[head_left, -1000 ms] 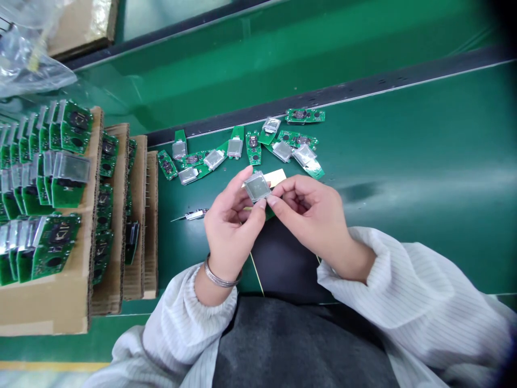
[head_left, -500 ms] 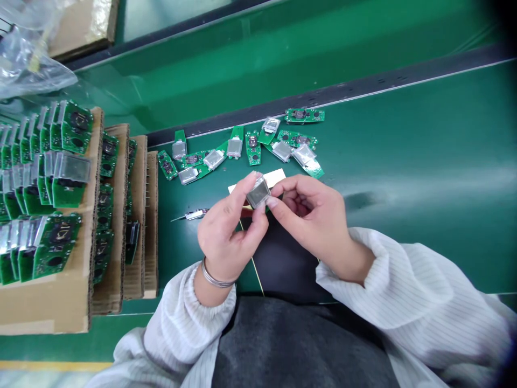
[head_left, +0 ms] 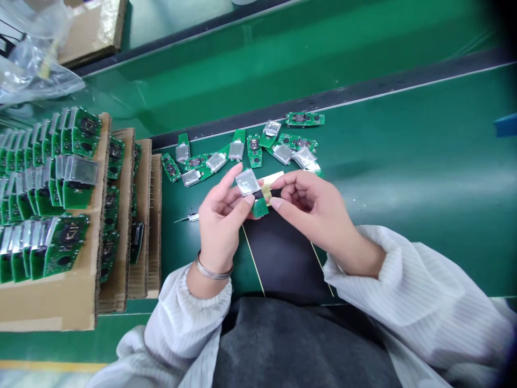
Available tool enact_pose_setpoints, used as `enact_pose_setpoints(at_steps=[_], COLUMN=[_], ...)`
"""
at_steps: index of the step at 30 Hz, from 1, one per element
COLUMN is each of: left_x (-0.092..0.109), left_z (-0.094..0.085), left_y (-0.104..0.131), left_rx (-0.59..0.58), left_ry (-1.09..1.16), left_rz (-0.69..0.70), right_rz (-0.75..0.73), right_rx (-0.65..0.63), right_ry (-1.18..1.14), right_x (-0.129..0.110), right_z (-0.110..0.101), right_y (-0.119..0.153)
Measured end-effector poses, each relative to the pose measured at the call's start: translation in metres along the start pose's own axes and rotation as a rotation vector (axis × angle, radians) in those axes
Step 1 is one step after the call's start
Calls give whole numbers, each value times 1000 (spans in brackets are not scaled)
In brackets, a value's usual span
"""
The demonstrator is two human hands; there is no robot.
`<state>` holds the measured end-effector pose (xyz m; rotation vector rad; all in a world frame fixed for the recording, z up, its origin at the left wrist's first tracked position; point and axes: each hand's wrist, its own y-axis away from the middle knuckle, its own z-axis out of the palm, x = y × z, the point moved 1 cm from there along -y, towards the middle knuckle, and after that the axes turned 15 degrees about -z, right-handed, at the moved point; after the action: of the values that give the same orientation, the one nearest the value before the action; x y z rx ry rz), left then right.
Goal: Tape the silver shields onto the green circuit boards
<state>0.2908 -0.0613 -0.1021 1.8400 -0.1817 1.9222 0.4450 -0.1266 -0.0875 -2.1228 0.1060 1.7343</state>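
My left hand point(head_left: 222, 215) is closed on a small green circuit board point(head_left: 260, 208) with a shiny, film-covered display point(head_left: 247, 182) at its upper end. The thumb presses near the join between display and board. My right hand point(head_left: 309, 207) pinches a thin yellowish strip point(head_left: 266, 193) between thumb and forefinger, right beside the board. Whether the strip touches the board I cannot tell. Behind the fingers lies a pale cream sheet point(head_left: 272, 179), and below the hands a black mat point(head_left: 283, 256). A thin-tipped metal tool point(head_left: 193, 217) lies left of my left hand, partly hidden by it.
Several loose circuit boards with displays point(head_left: 216, 161) lie along the back of the green bench point(head_left: 404, 178). Cardboard holders point(head_left: 81, 291) filled with upright boards stand at the left. A clear plastic bag point(head_left: 44, 75) is at the upper left, a blue object point(head_left: 505, 125) at the right edge.
The board in my left hand has been turned, so its display now tilts up and green board shows below. The yellowish strip has come into view at my right fingertips. The view has shifted slightly.
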Motion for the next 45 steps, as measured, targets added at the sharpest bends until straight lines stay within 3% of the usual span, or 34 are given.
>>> enact_pose_setpoints(at_steps=[2,5,11,18,31,45], left_x=[0,0,0,-2,0,-3], left_z=[0,1,2,2,6,9], left_y=[-3,-3,1,1,0,1], left_rx=[-68,-94,-109,-123,-154,-139], left_ry=[119,168,65,29,165,134], left_rz=[-131,-195,-194,-173,-245,-259], right_rz=[53,114,208,207,213,254], right_rx=[-26,-43,-58,-45,-28,-37], right_ry=[-74,-118,-127,-141,-139,-164], right_x=[3,8,11,10,10,12], right_z=[2,4,5,4,3,3], right_y=[-1,-2,0,0,-1,-2])
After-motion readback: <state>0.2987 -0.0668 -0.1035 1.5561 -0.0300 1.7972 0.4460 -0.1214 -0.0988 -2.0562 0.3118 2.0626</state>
